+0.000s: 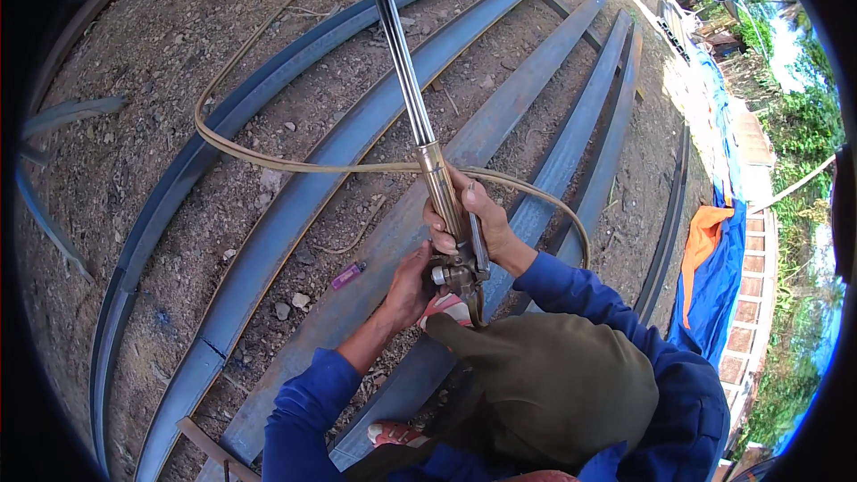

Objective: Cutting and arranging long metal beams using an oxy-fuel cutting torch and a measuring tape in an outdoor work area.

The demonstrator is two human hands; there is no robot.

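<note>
A cutting torch (pixel 437 180) slants up and away across the middle, its long metal tubes ending in a dark angled head at the top. My right hand (pixel 482 214) is wrapped round its brass-coloured handle, beside the lever. Lower down, my left hand (pixel 409 287) is closed at the valve end, with its fingers against a knob (pixel 438 276); their tips are partly hidden. From the valve end, a tan hose (pixel 536 189) loops right and then crosses behind the handle to the left. A purple lighter (pixel 348 275) lies on the steel beam left of my left hand.
Several long steel beams (pixel 290 205) lie side by side on the stony dirt ground (pixel 259 0). My olive-trousered knee (pixel 553 384) and red-and-white shoes (pixel 393 434) are close below the torch. A blue tarp (pixel 721 277) with an orange cloth (pixel 705 236) is at the right.
</note>
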